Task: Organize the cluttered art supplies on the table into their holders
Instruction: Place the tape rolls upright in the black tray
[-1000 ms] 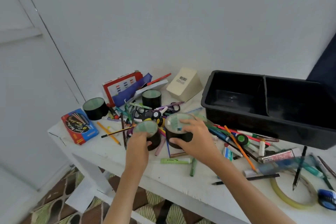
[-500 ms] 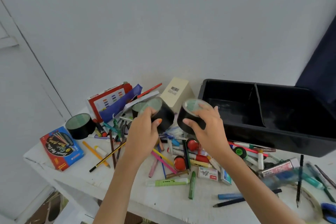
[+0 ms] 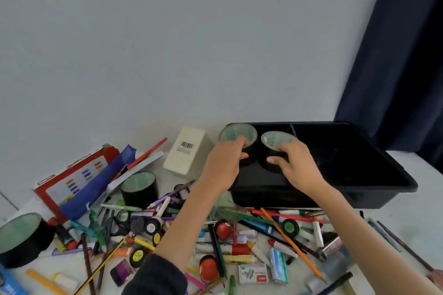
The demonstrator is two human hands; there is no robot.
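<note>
Raised over the bin (image 3: 374, 196) now — left hand (image 3: 223, 167), right hand (image 3: 297, 170), a cup (image 3: 237, 133) each.

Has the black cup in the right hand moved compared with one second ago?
Yes. The black cup, gripped by the right hand, stood on the table left of the black tray; now it is rightward, at the tray's left compartment.

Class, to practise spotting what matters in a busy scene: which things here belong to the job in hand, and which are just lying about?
In hand: left hand, left black cup, right hand, right black cup, black tray.
Lying about: third black cup, cream box, red box, orange pencil.
</note>
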